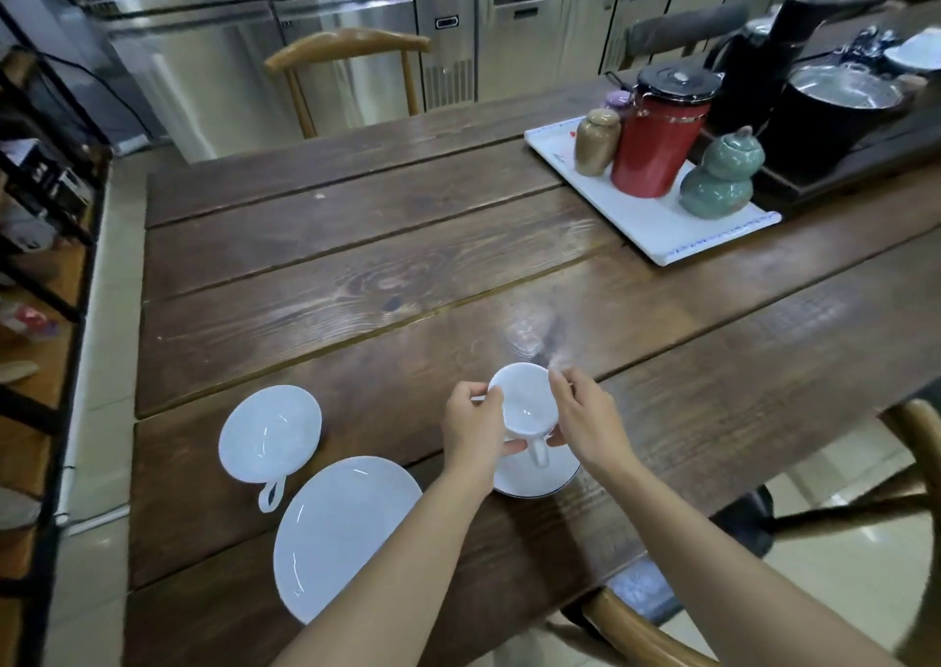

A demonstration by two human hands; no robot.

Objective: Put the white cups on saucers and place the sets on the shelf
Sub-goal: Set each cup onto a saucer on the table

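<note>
Cups are numbering two: one cup [527, 404] is sitting between both hands near the table's [356, 269] front edge, over a saucer [514, 475] that is showing below it, its handle pointing back toward the person. Left hand [471, 427] and right hand [585, 417] are each pinching the rim and wall from opposite sides, fingers closed on the cup, probably to centre it without tipping; whether it is already touching the saucer I cannot tell. A second cup [270, 432] is resting alone on the table well to the left, handle toward the person, with a second saucer [346, 534] lying bare just beside it, seemingly waiting to be paired. Saucers are counting two as well. Shelving [40, 279] is standing off the table's left side, apparently the destination, so neither set is placed yet
</note>
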